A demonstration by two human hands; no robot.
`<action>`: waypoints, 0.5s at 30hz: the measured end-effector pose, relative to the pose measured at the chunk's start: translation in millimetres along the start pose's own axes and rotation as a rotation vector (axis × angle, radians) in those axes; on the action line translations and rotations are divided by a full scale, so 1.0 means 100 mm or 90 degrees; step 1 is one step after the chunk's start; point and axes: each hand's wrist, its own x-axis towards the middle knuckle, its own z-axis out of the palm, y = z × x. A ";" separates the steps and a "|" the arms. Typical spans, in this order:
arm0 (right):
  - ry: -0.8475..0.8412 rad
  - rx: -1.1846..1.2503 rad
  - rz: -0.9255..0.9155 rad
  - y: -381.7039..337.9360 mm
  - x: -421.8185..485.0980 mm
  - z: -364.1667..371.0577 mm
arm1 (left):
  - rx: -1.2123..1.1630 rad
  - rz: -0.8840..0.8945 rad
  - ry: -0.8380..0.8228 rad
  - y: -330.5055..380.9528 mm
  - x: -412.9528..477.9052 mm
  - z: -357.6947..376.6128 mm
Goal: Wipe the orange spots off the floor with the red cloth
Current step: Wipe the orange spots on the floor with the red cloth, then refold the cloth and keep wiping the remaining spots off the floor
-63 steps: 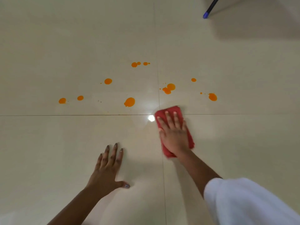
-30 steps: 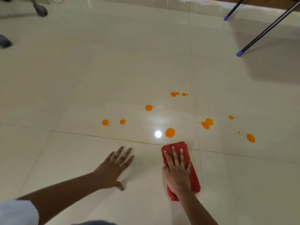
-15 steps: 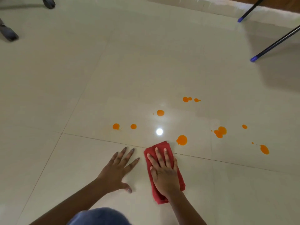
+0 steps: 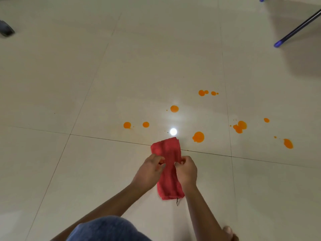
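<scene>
Red cloth [image 4: 165, 147] lies on floor [image 4: 86, 171], folded into a long strip running away from the person. Its far end just crosses the grout line [image 4: 107, 139]. Near end, w/ a loose thread, sits btwn the forearms.

L hand [image 4: 149, 173] pinches the strip's left edge abt mid-length, fingers curled. R hand [image 4: 187, 171] pinches the right edge opposite, thumb & fingers curled onto the fabric. Hands are close together, cloth showing btwn them.

Orange spots are all beyond the grout line, none touching the cloth.
- Big spot [image 4: 198, 137]: just right of the cloth's far end.
- Left pair [image 4: 127, 125]: side by side, up-left of the cloth.
- Round spot [image 4: 174, 108]: farther out.
- Far cluster [image 4: 201, 92]: a row of small dots beyond that.
- Right group [image 4: 240, 126]: merged blobs & specks, plus a drop [image 4: 288, 143] well right.

A light glare [image 4: 173, 131] sits just past the cloth's far end. Pole w/ blue tip [image 4: 278, 44] is top right. Dark object [image 4: 6, 30] at left edge, can't tell what. Blue knee [image 4: 107, 230] & bare toes [image 4: 229, 232] are at bottom.
</scene>
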 end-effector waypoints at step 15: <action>-0.148 0.016 -0.160 -0.28 -0.49 -0.07 | -0.575 -0.361 -0.072 0.18 -0.02 -0.38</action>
